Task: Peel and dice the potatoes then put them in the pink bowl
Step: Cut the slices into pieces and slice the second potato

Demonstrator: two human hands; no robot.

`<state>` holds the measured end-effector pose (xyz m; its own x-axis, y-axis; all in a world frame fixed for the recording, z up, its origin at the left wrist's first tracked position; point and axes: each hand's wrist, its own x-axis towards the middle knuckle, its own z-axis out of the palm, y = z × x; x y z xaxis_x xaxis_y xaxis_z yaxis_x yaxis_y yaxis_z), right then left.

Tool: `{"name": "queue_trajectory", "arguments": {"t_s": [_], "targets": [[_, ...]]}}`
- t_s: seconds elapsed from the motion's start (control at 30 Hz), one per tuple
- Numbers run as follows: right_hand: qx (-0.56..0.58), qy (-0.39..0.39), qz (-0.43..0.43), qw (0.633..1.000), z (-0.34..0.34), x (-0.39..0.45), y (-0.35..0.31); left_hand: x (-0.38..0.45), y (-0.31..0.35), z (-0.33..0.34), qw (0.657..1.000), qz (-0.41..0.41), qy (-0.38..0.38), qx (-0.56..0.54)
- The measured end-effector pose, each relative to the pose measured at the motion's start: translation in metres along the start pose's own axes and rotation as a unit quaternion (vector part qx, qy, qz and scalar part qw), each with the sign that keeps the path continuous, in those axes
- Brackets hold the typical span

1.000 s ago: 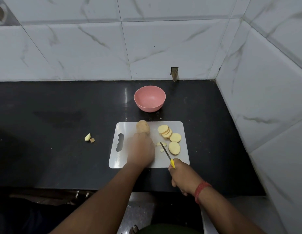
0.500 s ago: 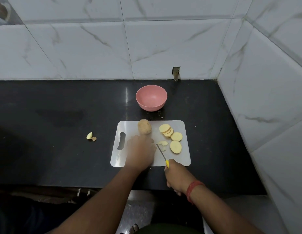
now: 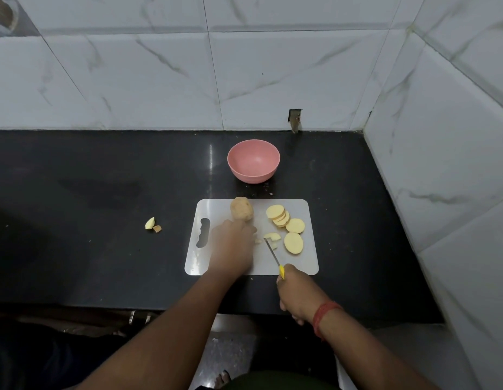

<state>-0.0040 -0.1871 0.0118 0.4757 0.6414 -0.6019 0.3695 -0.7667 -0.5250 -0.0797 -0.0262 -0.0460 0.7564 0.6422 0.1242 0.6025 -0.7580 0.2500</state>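
Potato slices [image 3: 285, 220], pale yellow and round, lie on the right half of a white cutting board [image 3: 309, 264]: a short overlapping stack toward the far edge, then two single rounds nearer the person. They seem set aside there to leave the middle of the board free for cutting. A whole potato [image 3: 241, 209] with its brown skin on sits at the board's far edge, touching the left hand's fingertips.

The left hand [image 3: 232, 249] lies palm down on the board's middle, apparently steadying a small cut piece [image 3: 257, 240] that peeks out at its right edge. Whether its fingers are curled over that piece or flat on it cannot be told, since the back of the hand hides them. Just to the right, a few small cut bits [image 3: 273, 237] lie under the knife tip.

The right hand [image 3: 296, 295] is wrapped around the yellow handle of a small knife [image 3: 273, 256], blade angled forward and left toward those bits, likely for dicing.

A pink bowl [image 3: 253, 160] stands beyond the board on the black counter [image 3: 90, 263], within reach; it looks empty. Two scraps [image 3: 152, 224] lie on the counter well left of the board.
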Motion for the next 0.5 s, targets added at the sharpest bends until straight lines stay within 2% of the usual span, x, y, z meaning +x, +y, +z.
{"name": "queue_trajectory", "arguments": {"t_s": [0.5], "targets": [[-0.050, 0.000, 0.007, 0.999, 0.010, 0.011, -0.010, 0.000, -0.001, 0.001, 1.000, -0.002, -0.017, -0.012]]}}
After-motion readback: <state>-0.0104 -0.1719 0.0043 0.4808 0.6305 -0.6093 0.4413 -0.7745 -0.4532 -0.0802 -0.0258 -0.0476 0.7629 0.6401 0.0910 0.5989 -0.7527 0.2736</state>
